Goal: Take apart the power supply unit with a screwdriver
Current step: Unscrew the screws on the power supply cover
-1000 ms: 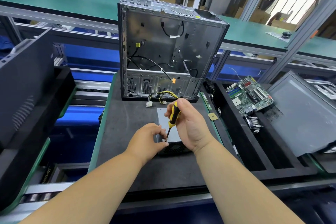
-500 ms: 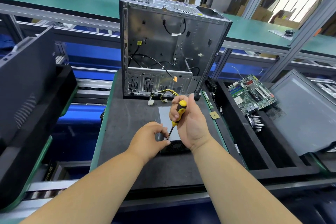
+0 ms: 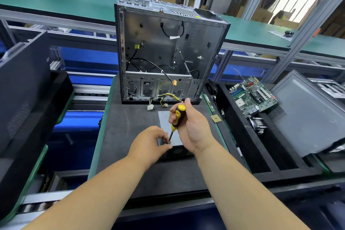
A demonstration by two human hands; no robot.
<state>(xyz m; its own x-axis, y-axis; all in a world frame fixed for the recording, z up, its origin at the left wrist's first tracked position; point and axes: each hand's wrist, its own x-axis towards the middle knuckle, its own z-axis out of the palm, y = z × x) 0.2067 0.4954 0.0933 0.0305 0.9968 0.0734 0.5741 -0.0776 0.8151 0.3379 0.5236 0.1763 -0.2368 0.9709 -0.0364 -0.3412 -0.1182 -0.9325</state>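
The power supply unit [image 3: 166,120] is a grey metal box lying flat on the dark mat, its black fan grille [image 3: 177,153] facing me. Its yellow and black cables [image 3: 164,98] trail toward the case. My right hand [image 3: 192,129] grips a yellow and black screwdriver [image 3: 177,115], tilted, with the tip down at the unit's near left corner. My left hand [image 3: 151,144] rests on that corner, fingers curled and pinching around the screwdriver's shaft near the tip. The screw itself is hidden by my fingers.
An empty computer case [image 3: 168,52] stands upright just behind the unit. A black tray [image 3: 261,155] to the right holds a motherboard [image 3: 252,96], a heatsink [image 3: 258,124] and a grey side panel [image 3: 308,115]. A small chip [image 3: 216,118] lies on the mat. A dark panel [image 3: 22,87] leans at left.
My head has shifted slightly, so the scene sits a little higher. Both hands stay at the unit's corner, the right hand's grip on the screwdriver handle turning a little.
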